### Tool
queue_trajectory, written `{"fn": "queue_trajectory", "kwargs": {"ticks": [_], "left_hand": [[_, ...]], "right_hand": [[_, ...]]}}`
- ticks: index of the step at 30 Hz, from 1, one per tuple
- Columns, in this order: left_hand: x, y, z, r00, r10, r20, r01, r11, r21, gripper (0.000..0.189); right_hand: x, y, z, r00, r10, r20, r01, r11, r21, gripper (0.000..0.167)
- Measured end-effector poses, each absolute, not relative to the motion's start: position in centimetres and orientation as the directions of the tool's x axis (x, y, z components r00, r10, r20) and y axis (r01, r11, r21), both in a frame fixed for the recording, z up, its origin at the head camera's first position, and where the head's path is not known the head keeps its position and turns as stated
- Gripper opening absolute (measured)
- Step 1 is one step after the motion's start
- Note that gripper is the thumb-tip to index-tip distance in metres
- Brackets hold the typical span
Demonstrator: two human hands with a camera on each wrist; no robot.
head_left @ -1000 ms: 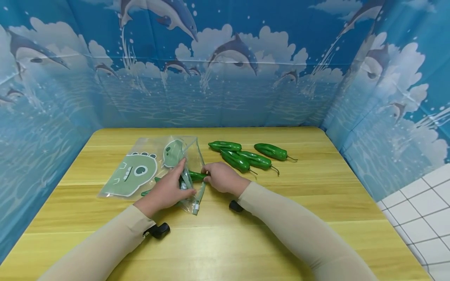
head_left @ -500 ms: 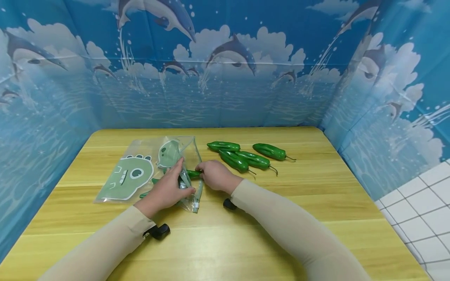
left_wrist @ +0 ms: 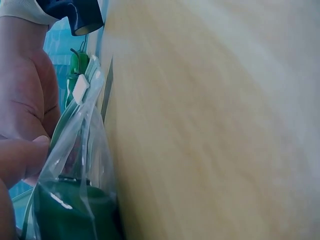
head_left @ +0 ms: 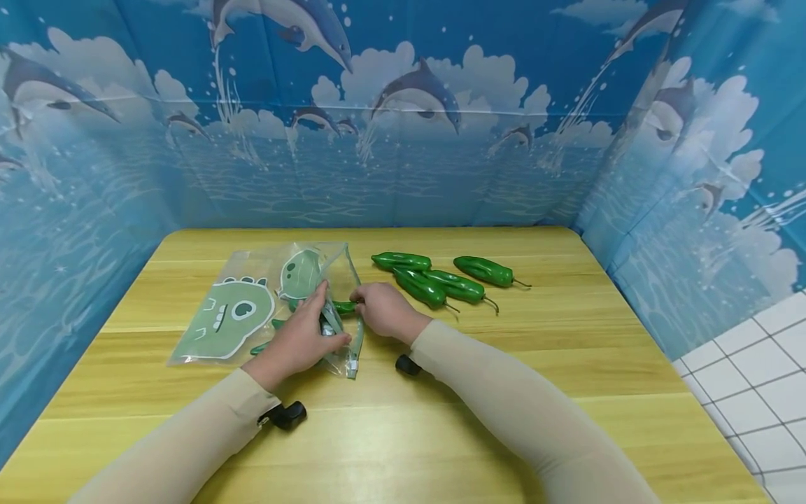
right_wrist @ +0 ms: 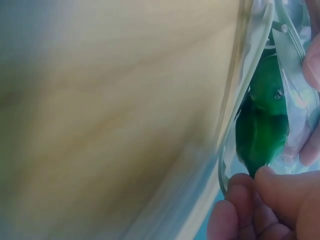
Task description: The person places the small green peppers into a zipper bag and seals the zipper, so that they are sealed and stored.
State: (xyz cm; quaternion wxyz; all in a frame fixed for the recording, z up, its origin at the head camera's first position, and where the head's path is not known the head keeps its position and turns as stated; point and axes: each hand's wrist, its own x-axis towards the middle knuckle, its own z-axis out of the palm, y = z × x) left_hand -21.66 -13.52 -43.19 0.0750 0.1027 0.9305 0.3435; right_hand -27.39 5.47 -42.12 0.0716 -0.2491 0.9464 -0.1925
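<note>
A clear zip bag (head_left: pixel 235 315) printed with green cartoon dinosaurs lies on the table, its mouth facing right. My left hand (head_left: pixel 296 348) holds the edge of that mouth, thumb toward the right. In the mouth is a green chili pepper (head_left: pixel 343 306), whose tip my right hand (head_left: pixel 387 309) pinches between thumb and fingers. The right wrist view shows this pepper (right_wrist: pixel 262 132) between the two zip edges, most of its body inside. More green peppers show through the plastic, partly covered by my left hand. The white zip slider (left_wrist: pixel 81 89) sits at the bag's near corner.
Several green peppers lie behind my right hand: a close group (head_left: pixel 428 287) and a single pepper (head_left: pixel 483 271) apart to the right. The wooden table (head_left: pixel 390 434) is walled at the back and sides by a dolphin-print curtain (head_left: pixel 403 168).
My right hand has moved left toward the bag, pushing the pepper deeper into its mouth. The left hand stays at the bag's edge; the bag's left part has shifted slightly left.
</note>
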Motion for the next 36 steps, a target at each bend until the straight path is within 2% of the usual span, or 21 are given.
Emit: {"fn": "queue_trajectory", "kwargs": {"ticks": [13, 21, 36], "left_hand": [[-21.8, -13.4, -43.3, -0.972, 0.221, -0.076, 0.119, 0.748, 0.653, 0.116], [-21.8, -13.4, -43.3, -0.972, 0.225, -0.07, 0.123, 0.738, 0.664, 0.116], [-21.8, -13.3, -43.2, -0.973, 0.212, -0.089, 0.108, 0.763, 0.637, 0.117]], "right_hand": [[-27.5, 4.9, -42.2, -0.868, -0.496, -0.027, -0.448, 0.804, -0.391, 0.026], [-27.5, 4.3, -42.1, -0.848, -0.528, -0.047, -0.473, 0.795, -0.381, 0.027], [-27.0, 7.2, -41.1, -0.866, -0.5, -0.013, -0.429, 0.757, -0.493, 0.036]]}}
